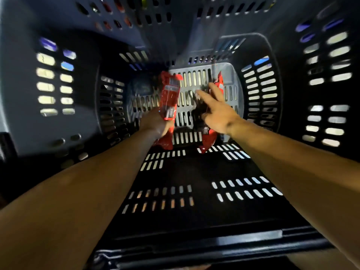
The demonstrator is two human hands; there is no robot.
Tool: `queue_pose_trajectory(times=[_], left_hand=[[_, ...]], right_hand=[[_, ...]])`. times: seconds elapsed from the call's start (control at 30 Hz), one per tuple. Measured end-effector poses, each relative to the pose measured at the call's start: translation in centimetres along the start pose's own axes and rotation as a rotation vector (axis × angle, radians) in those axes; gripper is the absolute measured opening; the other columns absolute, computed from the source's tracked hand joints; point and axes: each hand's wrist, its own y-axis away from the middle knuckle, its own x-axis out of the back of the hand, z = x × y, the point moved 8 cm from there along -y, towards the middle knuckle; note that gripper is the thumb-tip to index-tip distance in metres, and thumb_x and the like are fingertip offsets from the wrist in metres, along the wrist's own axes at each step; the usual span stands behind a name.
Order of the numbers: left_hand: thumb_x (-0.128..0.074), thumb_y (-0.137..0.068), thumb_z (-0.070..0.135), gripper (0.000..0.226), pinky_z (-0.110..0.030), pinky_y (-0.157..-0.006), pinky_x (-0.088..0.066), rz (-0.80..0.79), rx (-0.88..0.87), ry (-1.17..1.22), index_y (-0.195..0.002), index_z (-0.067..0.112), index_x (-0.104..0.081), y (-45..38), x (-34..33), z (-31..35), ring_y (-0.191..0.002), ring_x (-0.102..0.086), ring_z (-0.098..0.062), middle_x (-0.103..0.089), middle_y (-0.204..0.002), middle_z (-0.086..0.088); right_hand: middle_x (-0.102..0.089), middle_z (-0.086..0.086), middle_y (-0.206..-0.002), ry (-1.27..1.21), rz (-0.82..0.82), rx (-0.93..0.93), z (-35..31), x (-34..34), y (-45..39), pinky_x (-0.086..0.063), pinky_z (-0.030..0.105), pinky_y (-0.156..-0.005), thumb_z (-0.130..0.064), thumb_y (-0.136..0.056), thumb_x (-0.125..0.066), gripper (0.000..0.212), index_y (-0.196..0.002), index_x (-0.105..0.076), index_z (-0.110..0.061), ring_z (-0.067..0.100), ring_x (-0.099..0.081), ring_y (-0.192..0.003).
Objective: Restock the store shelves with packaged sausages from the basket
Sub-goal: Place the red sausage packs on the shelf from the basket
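The red sausage pack (pixel 169 100) stands up out of the left hand (pixel 155 124), whose fingers curl round its lower part; it looks light, slick-filmed and fairly stiff, so a grip across the middle seems safest. A second red pack (pixel 209 138) lies on the basket (pixel 194 201) floor beneath the right hand (pixel 216 112), whose fingers are spread, holding nothing.

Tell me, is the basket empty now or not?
Not empty. The left hand grips one red package inside the basket; another package lies under the right hand.
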Motion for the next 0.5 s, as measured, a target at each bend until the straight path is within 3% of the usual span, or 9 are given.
queue_pose_trajectory(times=[0.07,0.13,0.23,0.3,0.33,0.4,0.47,0.5], left_hand=[[-0.065,-0.090,0.024,0.018,-0.025,-0.069,-0.040,-0.029,-0.041,0.083,-0.106,0.015,-0.067,1.0,0.7,1.6,-0.091,-0.062,-0.022,-0.065,-0.099,-0.003],[-0.067,-0.088,0.020,0.013,-0.028,-0.076,-0.043,-0.049,-0.087,0.155,-0.101,0.020,-0.066,2.2,1.4,2.6,-0.095,-0.063,-0.023,-0.067,-0.100,-0.003],[-0.073,-0.083,0.010,0.030,-0.044,-0.098,-0.048,-0.052,-0.089,0.374,-0.112,0.009,-0.066,4.2,2.4,3.7,-0.104,-0.064,-0.032,-0.068,-0.111,-0.014],[-0.070,-0.084,0.003,0.019,-0.052,-0.101,-0.047,-0.048,-0.099,0.566,-0.101,0.010,-0.067,5.7,3.2,4.6,-0.098,-0.063,-0.030,-0.067,-0.104,-0.016],[-0.068,-0.084,0.002,0.016,-0.052,-0.099,-0.048,-0.038,-0.120,0.622,-0.093,0.015,-0.068,6.6,3.7,5.2,-0.092,-0.062,-0.027,-0.068,-0.097,-0.012],[-0.066,-0.083,0.008,0.013,-0.048,-0.091,-0.050,-0.027,-0.162,0.709,-0.087,0.020,-0.069,8.5,4.7,6.1,-0.082,-0.064,-0.023,-0.071,-0.082,-0.001],[-0.062,-0.078,0.016,0.018,-0.044,-0.083,-0.051,-0.078,-0.191,0.808,-0.095,0.020,-0.067,10.8,5.5,6.8,-0.074,-0.065,-0.021,-0.071,-0.073,0.004],[-0.059,-0.076,0.018,0.023,-0.043,-0.079,-0.053,-0.124,-0.202,0.869,-0.099,0.017,-0.064,11.9,5.7,7.1,-0.071,-0.065,-0.020,-0.070,-0.071,0.003]], right_hand=[[0.025,-0.020,-0.158,-0.068,-0.034,0.002,-0.6,0.7,0.9,-0.039,0.028,-0.109,0.007,-0.089,-0.049,0.093,-0.153,-0.009,-0.047,0.026,-0.011,-0.150],[0.026,-0.017,-0.159,-0.074,-0.027,0.018,-1.5,1.7,2.2,-0.028,0.019,-0.105,0.004,-0.090,-0.049,0.094,-0.152,-0.004,-0.049,0.019,-0.005,-0.151],[0.018,-0.010,-0.162,-0.121,0.028,0.048,-3.1,3.6,4.3,-0.032,-0.007,-0.075,0.002,-0.087,-0.050,0.093,-0.154,-0.007,-0.046,0.012,-0.008,-0.148],[0.001,-0.003,-0.163,-0.246,0.061,0.099,-4.5,4.9,6.5,-0.030,-0.011,-0.061,0.007,-0.085,-0.047,0.080,-0.151,-0.030,-0.033,0.007,-0.019,-0.141],[-0.014,0.000,-0.159,-0.325,0.078,0.129,-5.1,5.5,7.7,-0.032,-0.009,-0.067,0.009,-0.084,-0.045,0.065,-0.141,-0.049,-0.023,0.004,-0.028,-0.134],[-0.038,0.000,-0.145,-0.381,0.129,0.180,-6.4,6.7,10.3,-0.032,0.007,-0.099,-0.002,-0.088,-0.047,0.034,-0.101,-0.072,-0.019,0.005,-0.035,-0.133],[-0.042,-0.005,-0.144,-0.320,0.168,0.211,-7.6,7.4,12.7,-0.023,0.024,-0.111,-0.024,-0.089,-0.056,0.020,-0.082,-0.074,-0.029,0.005,-0.032,-0.138],[-0.040,-0.007,-0.147,-0.313,0.186,0.229,-8.0,7.6,13.9,-0.022,0.025,-0.111,-0.026,-0.089,-0.062,0.015,-0.083,-0.074,-0.030,0.005,-0.031,-0.140]])
